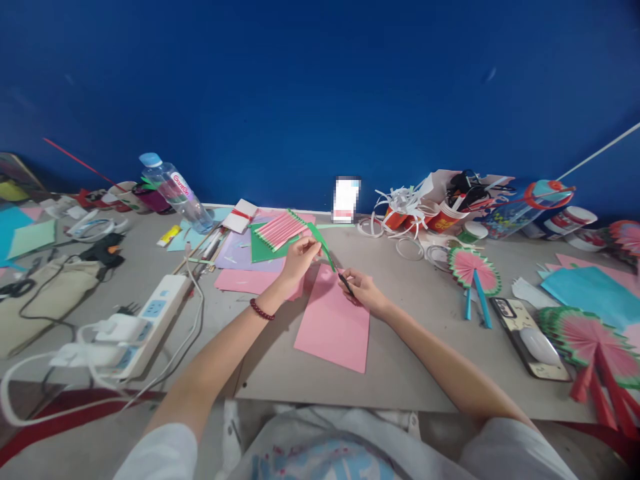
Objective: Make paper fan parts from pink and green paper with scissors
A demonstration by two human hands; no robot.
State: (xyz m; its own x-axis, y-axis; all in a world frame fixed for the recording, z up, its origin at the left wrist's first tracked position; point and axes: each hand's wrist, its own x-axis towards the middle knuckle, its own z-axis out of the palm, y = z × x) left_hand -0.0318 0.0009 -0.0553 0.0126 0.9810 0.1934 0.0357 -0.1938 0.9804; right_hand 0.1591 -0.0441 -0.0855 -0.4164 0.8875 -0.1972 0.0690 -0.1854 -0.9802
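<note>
My left hand (301, 259), with a dark red bead bracelet at the wrist, pinches a narrow green paper strip (316, 233) over the table. Fingers of my right hand (361, 289) are closed round dark-handled scissors (346, 284), whose blades point up and left at the strip's lower end. Whether the blades touch the strip I cannot tell. Below both hands lies a pink paper sheet (334, 327). Just behind my left hand, a pleated pink paper piece with green edging (281, 231) rests on a green sheet (261, 249).
At left are a white power strip (163, 307) with cables and a tilted plastic bottle (181, 193). A phone-like screen (346, 199) stands by the wall. Cups with paper strips (400, 208), a watermelon-like paper fan (475, 270) and a phone (517, 333) under a white mouse (538, 344) lie right.
</note>
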